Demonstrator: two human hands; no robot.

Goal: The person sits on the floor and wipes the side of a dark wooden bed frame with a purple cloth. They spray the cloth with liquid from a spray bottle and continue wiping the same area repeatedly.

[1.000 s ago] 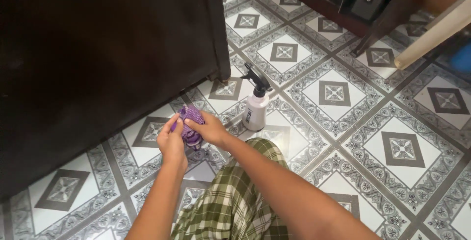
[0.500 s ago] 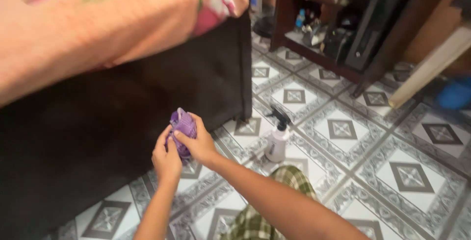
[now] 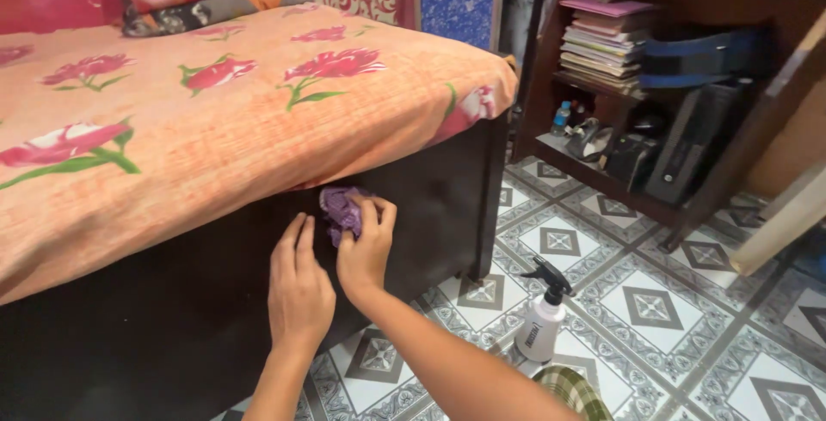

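Right hand (image 3: 366, 249) pressing purple cloth (image 3: 342, 208), bed frame (image 3: 258, 258)

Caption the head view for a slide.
Right hand presses a purple cloth against the dark bed frame; left hand alongside.

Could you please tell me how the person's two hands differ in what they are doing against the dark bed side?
The right hand presses a crumpled purple cloth against the dark bed panel; the left hand holds nothing. The right hand sits higher, just under the floral bedsheet; the left hand lies lower, its fingers straight. Both rest close together at the panel.
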